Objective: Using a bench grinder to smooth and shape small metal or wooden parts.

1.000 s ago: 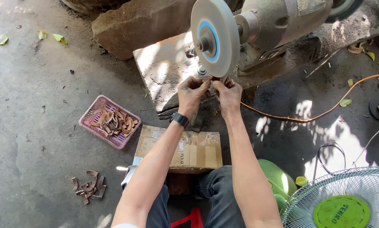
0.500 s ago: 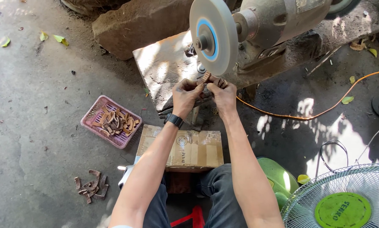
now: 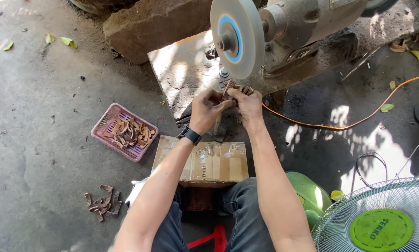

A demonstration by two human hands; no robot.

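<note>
Ground: concrete floor [image 3: 41, 140], sun-dappled.
Hands: left hand [image 3: 205, 108] and right hand [image 3: 248, 103] both pinch a small brown piece [image 3: 229, 88] below the wheel [image 3: 230, 37].
Hidden: piece mostly covered by fingers.

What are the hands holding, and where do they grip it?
Both the left hand and right hand pinch a small brown ridged piece by its lower end.

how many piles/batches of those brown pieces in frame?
3: pink basket holds one batch, a loose pile lies on the floor below it, and both hands hold one piece. Others may be hidden.
</note>
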